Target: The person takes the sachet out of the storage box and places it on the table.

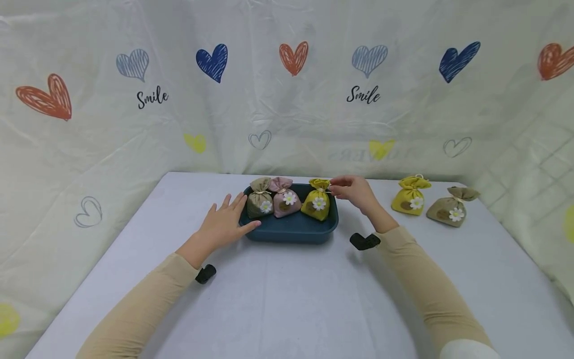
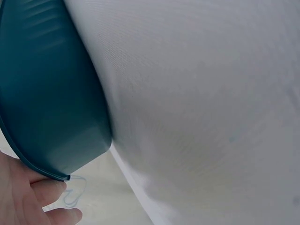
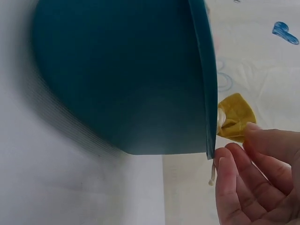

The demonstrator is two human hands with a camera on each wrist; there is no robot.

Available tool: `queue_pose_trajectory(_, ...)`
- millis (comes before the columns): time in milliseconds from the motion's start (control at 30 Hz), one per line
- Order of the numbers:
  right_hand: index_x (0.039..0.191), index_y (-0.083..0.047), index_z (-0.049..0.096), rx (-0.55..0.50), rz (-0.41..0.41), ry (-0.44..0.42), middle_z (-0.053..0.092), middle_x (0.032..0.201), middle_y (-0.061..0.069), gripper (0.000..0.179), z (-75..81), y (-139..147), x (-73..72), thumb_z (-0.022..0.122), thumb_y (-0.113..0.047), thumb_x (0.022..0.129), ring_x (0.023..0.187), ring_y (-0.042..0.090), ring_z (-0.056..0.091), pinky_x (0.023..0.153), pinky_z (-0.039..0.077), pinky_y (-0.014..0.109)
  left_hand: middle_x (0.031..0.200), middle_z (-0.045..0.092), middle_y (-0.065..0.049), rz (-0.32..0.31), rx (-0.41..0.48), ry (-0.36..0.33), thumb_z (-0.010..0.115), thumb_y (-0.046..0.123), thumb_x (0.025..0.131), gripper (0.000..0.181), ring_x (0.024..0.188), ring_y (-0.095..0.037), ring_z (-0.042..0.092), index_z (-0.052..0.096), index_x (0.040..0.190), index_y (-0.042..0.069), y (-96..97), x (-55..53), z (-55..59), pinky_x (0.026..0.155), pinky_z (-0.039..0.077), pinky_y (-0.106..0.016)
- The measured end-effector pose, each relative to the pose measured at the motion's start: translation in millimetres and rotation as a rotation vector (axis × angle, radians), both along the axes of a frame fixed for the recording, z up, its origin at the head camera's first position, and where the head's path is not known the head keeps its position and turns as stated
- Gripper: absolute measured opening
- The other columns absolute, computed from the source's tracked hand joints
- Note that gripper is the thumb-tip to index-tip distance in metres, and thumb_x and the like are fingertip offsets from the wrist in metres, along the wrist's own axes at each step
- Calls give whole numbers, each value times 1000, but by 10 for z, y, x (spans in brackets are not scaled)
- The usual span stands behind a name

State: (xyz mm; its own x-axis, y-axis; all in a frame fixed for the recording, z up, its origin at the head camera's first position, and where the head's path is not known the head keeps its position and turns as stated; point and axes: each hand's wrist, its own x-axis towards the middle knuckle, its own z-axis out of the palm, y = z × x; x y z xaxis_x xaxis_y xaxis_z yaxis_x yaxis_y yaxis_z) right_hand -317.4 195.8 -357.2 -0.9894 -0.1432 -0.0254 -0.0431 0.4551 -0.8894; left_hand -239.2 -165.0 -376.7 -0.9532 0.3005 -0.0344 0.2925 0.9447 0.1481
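Observation:
A dark teal tray [image 1: 291, 236] holds three small cloth pouches with daisy trims: an olive-brown pouch [image 1: 254, 205] and a pink pouch [image 1: 283, 203] side by side at its left, and a yellow pouch [image 1: 314, 205] at its right. My left hand [image 1: 224, 222] lies against the tray's left end, fingers stretched out and thumb over the front rim. In the left wrist view, fingertips [image 2: 51, 190] sit right at the rim. My right hand [image 1: 354, 192] pinches the edge of the yellow pouch's gathered top [image 3: 237, 117] between thumb and finger, just beyond the tray's right rim.
To the right on the white table [image 1: 305, 299] are another yellow pouch [image 1: 401, 199] and a beige-brown pouch [image 1: 437, 212] leaning over. A pale curtain [image 1: 251, 114] printed with hearts hangs behind the table. Black wrist mounts [image 1: 364, 242] sit under both forearms.

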Motion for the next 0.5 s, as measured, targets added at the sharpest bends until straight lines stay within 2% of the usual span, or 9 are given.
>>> queue_pose_trajectory(200,134,5,63,39,10,-25,64,131,24,42,-7,-1,-68,68,-21,102,112,33,67,99,53,47,170,14,-11,3,-1,-11,45,71,99,97,154,-42,11,17,165,6,4,-4,-1,117,16,-69)
queue_pose_trajectory(367,131,8,65,65,32,-16,67,127,25,42,-18,-13,-89,68,-21,101,101,28,71,97,53,49,171,13,-11,3,6,-14,44,72,99,98,155,-41,9,16,165,6,8,-7,4,117,15,-69)
queue_pose_trajectory(500,129,7,67,95,28,-9,68,125,24,39,-15,-32,-88,67,-22,102,99,29,70,96,54,49,170,14,-11,-1,6,-10,44,72,99,98,154,-41,10,17,165,6,9,-11,-2,117,15,-69)
